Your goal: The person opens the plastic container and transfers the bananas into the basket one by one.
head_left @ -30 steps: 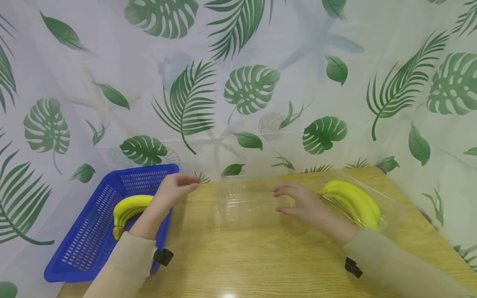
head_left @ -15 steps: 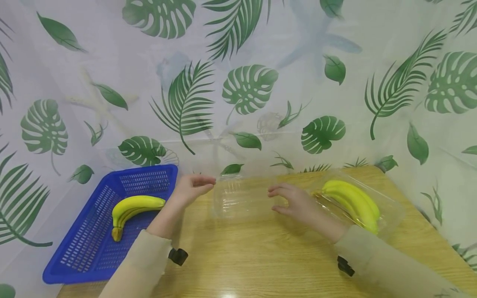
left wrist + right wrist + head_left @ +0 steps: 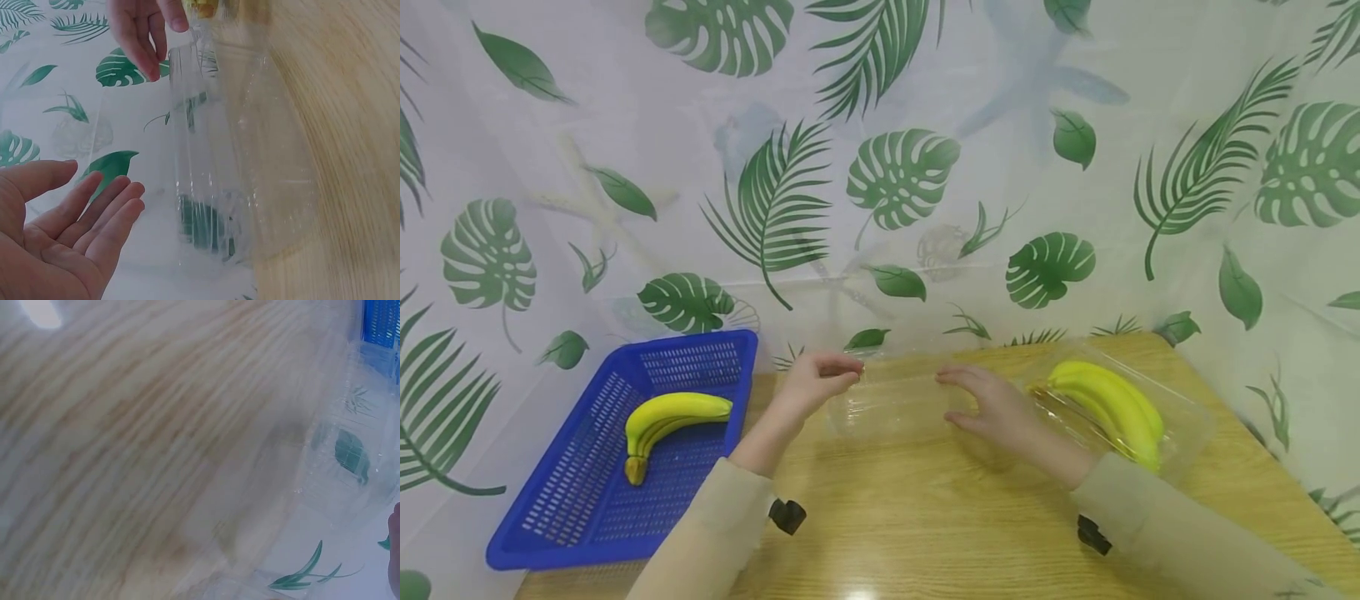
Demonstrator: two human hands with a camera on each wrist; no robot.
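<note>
A clear plastic box lies on the table between my two hands. Over its left end is my left hand, and the left wrist view has this hand palm up with loosely bent fingers, nothing held. My right hand hovers by the box's right end, thumb and fingers spread apart with no object between them. Whether either hand touches the box cannot be told. To the right of that hand, bananas lie in a second clear plastic container.
At the left stands a blue perforated basket with a bunch of bananas inside. A leaf-patterned sheet hangs right behind the wooden table.
My left hand has moved right, from above the basket's edge to the clear box's left end. My right hand has shifted slightly left. The bananas have stayed put.
</note>
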